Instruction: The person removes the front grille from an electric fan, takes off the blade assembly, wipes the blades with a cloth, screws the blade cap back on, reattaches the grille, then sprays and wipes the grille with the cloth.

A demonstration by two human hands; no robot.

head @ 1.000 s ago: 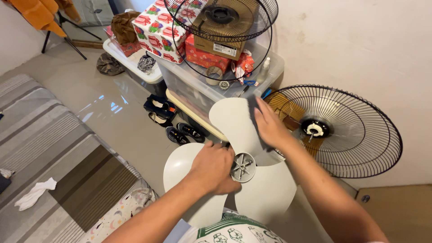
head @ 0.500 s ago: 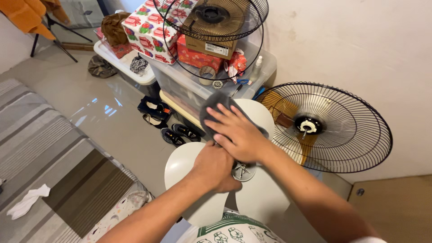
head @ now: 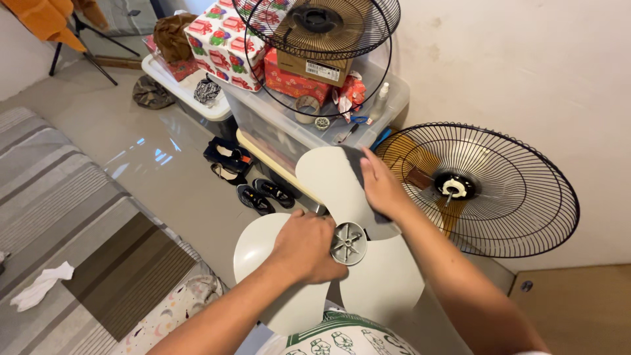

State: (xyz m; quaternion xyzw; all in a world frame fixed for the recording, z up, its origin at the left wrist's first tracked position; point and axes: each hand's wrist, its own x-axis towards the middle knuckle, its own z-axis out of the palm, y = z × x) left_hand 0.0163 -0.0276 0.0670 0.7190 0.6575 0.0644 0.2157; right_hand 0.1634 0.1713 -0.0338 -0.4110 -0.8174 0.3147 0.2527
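Item, large: fan guard (head: 483, 190), black wire, leaning on the wall. Item: white fan blade (head: 368, 276), held over our lap. Our left hand (head: 305, 246) grips it closed beside the hub (head: 349, 243). Our right hand (head: 381, 187), since a second ago, has slid outward along the upper blade, pressing a dark cloth (head: 355, 164) flat, mostly hidden; wiping continues. The lower blade is cut off.

The dark grey cloth (head: 358, 172) lay mostly hidden under the right hand (head: 381, 187). The left hand (head: 305, 246) covered part of the pale three-bladed plastic fan blade (head: 328, 177), whose lowest blade ran behind the patterned shirt at the bottom edge.
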